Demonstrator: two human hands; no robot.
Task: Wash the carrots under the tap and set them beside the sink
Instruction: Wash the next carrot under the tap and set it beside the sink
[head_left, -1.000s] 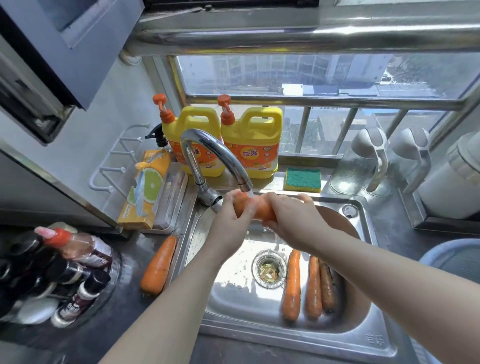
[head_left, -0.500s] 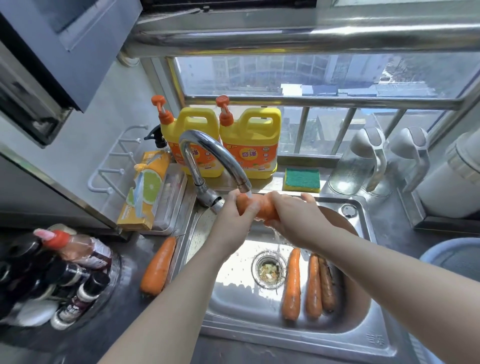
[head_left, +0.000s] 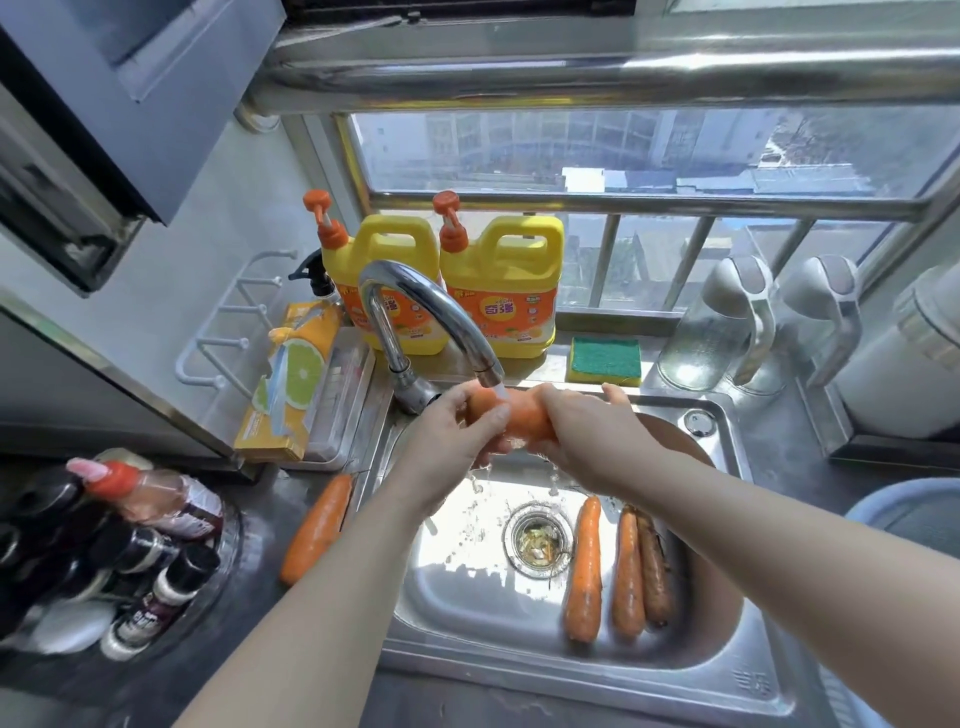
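Stiff, likely slippery when wet, tapered orange carrot (head_left: 519, 422) at 12 o'clock: your left hand (head_left: 445, 437) and right hand (head_left: 592, 432) grips clamp its ends, sensibly.

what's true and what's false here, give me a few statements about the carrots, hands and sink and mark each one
1. The left hand and right hand both grip a carrot under the running tap. True.
2. Three carrots lie inside the sink. True.
3. Two carrots lie on the counter left of the sink. False: only a lone carrot lies there.
4. The green sponge sits in the basin. False: it lies on the ledge behind the sink.
5. Two yellow jugs stand behind the tap. True.
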